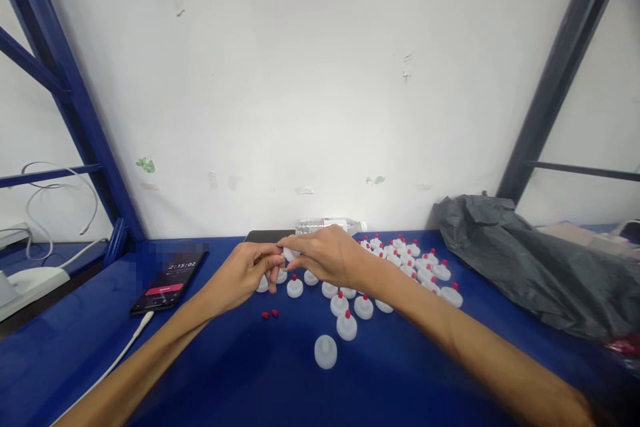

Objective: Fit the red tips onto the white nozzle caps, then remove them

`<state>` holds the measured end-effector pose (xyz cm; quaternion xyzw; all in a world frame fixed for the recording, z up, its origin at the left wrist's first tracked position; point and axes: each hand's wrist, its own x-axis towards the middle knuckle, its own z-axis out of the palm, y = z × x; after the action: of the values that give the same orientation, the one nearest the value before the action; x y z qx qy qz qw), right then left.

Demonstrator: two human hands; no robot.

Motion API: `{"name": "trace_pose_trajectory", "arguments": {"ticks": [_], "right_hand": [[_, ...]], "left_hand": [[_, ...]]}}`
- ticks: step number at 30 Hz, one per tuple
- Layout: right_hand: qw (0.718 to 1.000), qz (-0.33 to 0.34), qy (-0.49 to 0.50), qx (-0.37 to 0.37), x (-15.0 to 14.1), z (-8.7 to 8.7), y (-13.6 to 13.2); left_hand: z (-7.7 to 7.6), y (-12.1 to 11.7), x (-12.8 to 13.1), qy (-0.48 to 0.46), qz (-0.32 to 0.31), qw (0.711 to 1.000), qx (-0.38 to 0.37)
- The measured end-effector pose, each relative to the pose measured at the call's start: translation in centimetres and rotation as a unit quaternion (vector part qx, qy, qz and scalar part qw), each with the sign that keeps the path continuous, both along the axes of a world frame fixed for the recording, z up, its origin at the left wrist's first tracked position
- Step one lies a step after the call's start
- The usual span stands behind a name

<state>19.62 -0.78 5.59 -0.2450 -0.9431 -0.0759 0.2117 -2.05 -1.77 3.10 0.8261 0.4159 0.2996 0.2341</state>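
Note:
A white plastic nozzle cap (290, 254) is held up off the table by my right hand (327, 255), whose fingers curve over it. My left hand (253, 268) is pinched closed at the cap's left side; its fingertips hide what lies between them. Below the hands stand several white nozzle caps with red tips, among them one red-tipped cap (295, 287). Two small red tips (270, 314) lie loose on the blue table (240, 367). Nearest to me is a white cap without a red tip (325, 352).
Many red-tipped caps (425, 270) crowd the right side behind my right forearm. A clear plastic bottle (330, 225) lies by the wall. On the left, a phone (170, 280) has a white cable (120, 353) plugged in. A grey plastic bag (515, 267) covers the far right.

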Motion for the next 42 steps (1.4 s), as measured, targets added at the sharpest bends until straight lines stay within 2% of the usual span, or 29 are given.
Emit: {"name": "trace_pose_trajectory", "arguments": {"ticks": [4, 8, 10, 12, 14, 16, 19, 22, 25, 28, 32, 35, 38, 42], "right_hand": [[0.999, 0.013, 0.036, 0.006, -0.1, -0.6, 0.7], [0.998, -0.051, 0.021, 0.014, -0.1, -0.8, 1.4], [0.995, -0.095, 0.018, 0.008, 0.1, -0.7, 1.8], [0.991, -0.129, 0.024, -0.004, 0.4, -0.8, 2.1], [0.990, -0.141, 0.024, -0.019, 0.6, -1.1, 2.5], [0.991, -0.129, 0.007, -0.036, 0.6, -1.6, 2.9], [0.991, -0.115, -0.033, -0.066, 0.2, -2.4, 3.6], [0.986, -0.129, -0.065, -0.084, -0.5, -2.9, 4.3], [0.983, -0.137, -0.086, -0.089, -1.7, -3.3, 5.2], [0.979, -0.144, -0.110, -0.089, -2.9, -3.7, 6.1], [0.981, -0.145, -0.112, -0.069, -3.2, -3.5, 6.6], [0.986, -0.140, -0.079, -0.035, -2.1, -2.6, 5.6], [0.991, -0.128, -0.031, 0.003, -0.3, -2.2, 3.7], [0.992, -0.106, 0.035, 0.052, 1.7, -3.7, 1.0]], "left_hand": [[0.3, 0.0, -0.1, -0.014, 0.008, 1.000, -0.022], [0.6, 0.2, 0.2, -0.023, 0.047, 0.998, -0.018], [0.6, 0.4, 0.0, -0.011, 0.094, 0.995, 0.022], [0.4, 0.9, -0.4, 0.046, 0.160, 0.981, 0.098], [0.0, 1.5, -1.1, 0.113, 0.209, 0.959, 0.156], [-0.5, 2.2, -1.9, 0.157, 0.217, 0.950, 0.162], [-1.4, 3.1, -2.9, 0.199, 0.195, 0.951, 0.135], [-2.2, 3.7, -3.5, 0.225, 0.172, 0.952, 0.110], [-2.5, 3.7, -3.7, 0.234, 0.151, 0.956, 0.093], [-1.7, 3.2, -3.4, 0.227, 0.147, 0.958, 0.092], [0.0, 1.7, -2.4, 0.207, 0.138, 0.965, 0.087], [0.8, 0.5, -1.7, 0.210, 0.063, 0.975, 0.023], [0.6, -0.1, -1.4, 0.219, -0.008, 0.975, -0.047], [-0.2, 0.1, -1.3, 0.225, -0.044, 0.969, -0.090]]}}
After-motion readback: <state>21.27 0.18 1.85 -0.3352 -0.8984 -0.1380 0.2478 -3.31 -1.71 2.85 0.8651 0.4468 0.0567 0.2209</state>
